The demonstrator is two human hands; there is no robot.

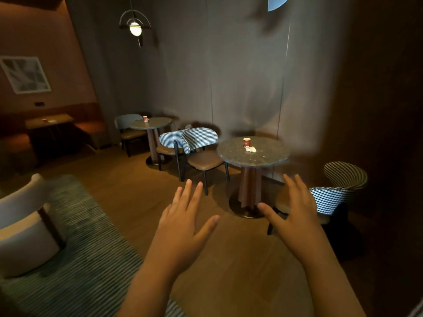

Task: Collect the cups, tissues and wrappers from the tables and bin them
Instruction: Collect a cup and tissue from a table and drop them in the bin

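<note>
Two hands, lower centre: left hand (183, 227), right hand (295, 213), fingers straight and spread, holding nothing. Three cups: near cup (247, 141) with crumpled tissue (250, 149) just beside it on the round table (272, 157), centre right; second cup (145, 118), left of centre; third cup (44, 120), far left. Advice: take the near pair first, one item per hand. Room: bare floor ahead; checked chairs (200, 139) flank the table, so approach between them. Bin not in view.

Left hand (183, 223) at 7 o'clock, right hand (295, 211) at 5 o'clock. Both raised forward, palms down, fingers straight and spread, thumbs pointing inward, holding nothing. Forearms bare.
</note>
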